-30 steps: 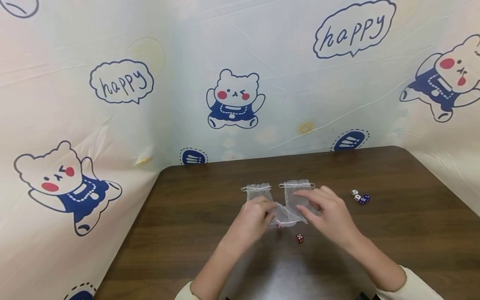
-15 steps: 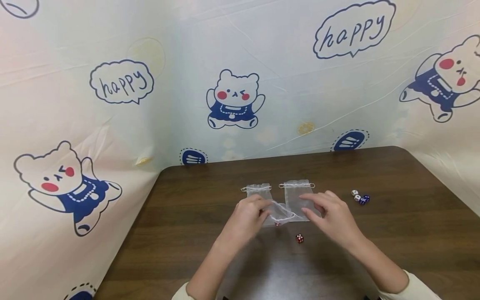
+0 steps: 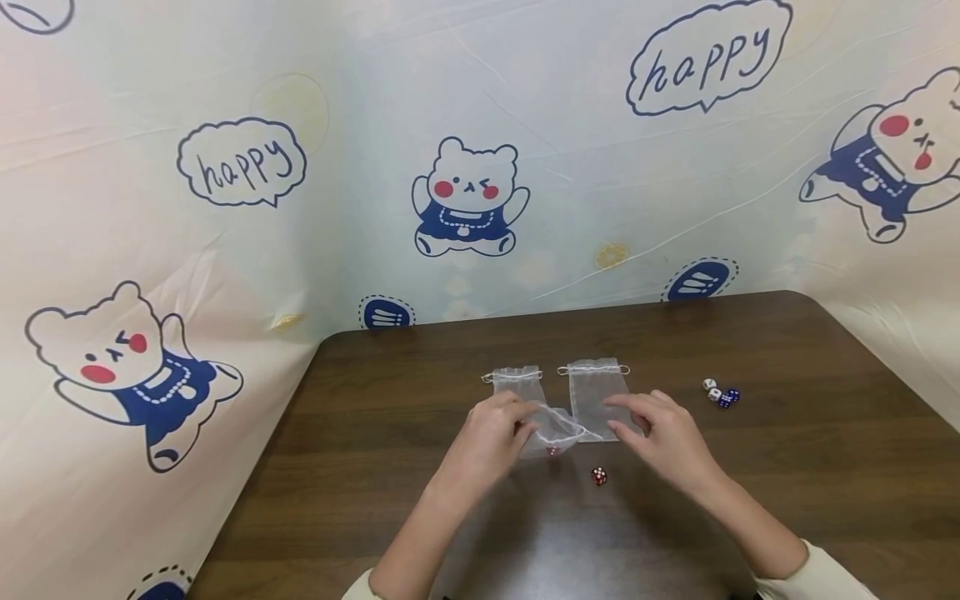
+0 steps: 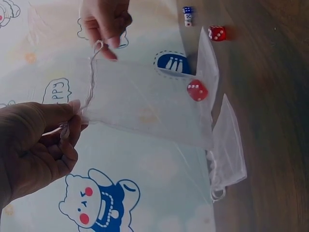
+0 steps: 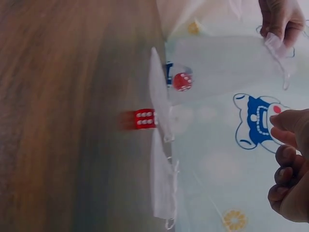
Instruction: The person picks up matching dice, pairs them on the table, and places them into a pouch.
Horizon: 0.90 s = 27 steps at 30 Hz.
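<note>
My left hand (image 3: 487,429) pinches the corner of the mouth of a sheer white drawstring pouch (image 4: 145,101) between thumb and fingers. Through its mesh shows a red die (image 4: 197,90) with white pips, at the pouch's lower end. My right hand (image 3: 667,429) hovers just right of the pouch; thumb and index finger stand apart with nothing between them, the other fingers bent. Near that hand, in the left wrist view, dangles the pouch's cord loop (image 4: 99,44). A second red die (image 3: 599,476) lies on the table below and between the hands.
Two more drawstring pouches lie flat behind the hands, one at left (image 3: 517,382) and one at right (image 3: 596,387). White dice (image 3: 709,384) and blue dice (image 3: 733,397) cluster to the right on the wooden table (image 3: 390,375). A printed cloth (image 3: 337,208) hangs behind.
The held pouch and my left hand have shifted slightly left. My right hand has drawn a little to the right, away from the pouch. The loose red die stays where it was.
</note>
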{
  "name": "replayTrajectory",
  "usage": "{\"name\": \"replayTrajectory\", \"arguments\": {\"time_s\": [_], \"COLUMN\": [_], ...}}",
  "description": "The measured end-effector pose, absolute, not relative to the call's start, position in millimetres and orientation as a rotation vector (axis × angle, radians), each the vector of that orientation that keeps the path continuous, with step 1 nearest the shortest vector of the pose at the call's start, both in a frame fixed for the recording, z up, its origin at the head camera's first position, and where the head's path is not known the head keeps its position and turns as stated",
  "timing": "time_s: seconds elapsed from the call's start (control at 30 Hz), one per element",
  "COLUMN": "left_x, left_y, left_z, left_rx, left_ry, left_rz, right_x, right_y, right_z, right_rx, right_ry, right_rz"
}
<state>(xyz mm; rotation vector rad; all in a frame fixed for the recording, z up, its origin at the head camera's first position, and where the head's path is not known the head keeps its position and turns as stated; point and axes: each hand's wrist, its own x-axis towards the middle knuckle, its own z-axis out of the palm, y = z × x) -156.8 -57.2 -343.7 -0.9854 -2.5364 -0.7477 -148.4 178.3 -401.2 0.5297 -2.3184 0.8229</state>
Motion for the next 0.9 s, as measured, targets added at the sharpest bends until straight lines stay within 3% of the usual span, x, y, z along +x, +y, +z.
{"name": "replayTrajectory", "arguments": {"time_s": [0.9], "left_x": [-158.0], "left_y": [-59.0], "left_z": [-342.5], "left_rx": [-0.989], "left_ry": [-2.542], "left_rz": [-0.754], "right_x": [-156.4], "right_y": [178.1], "right_z": [-432.1], "right_rx": [0.496], "right_ry": [-2.78], "right_rz": [0.785]}}
